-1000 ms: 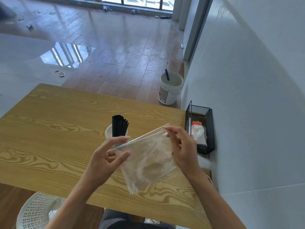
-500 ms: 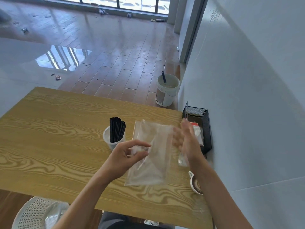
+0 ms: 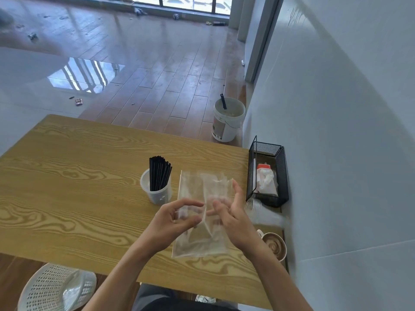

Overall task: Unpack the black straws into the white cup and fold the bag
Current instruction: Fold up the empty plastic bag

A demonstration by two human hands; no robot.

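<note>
Since the earlier frame, the bag (image 3: 202,218) has been turned upright and a lengthwise crease begun. It is pinched by the left hand (image 3: 173,223); the right hand (image 3: 233,216) apparently grips its other edge, though clear film blurs this. Black straws (image 3: 159,173) are already stood in the white cup (image 3: 155,191). Slippery film could spring open if released.

Black straws (image 3: 159,176), white cup (image 3: 157,194), clear bag (image 3: 202,221) (possibly faintly clouded).
</note>
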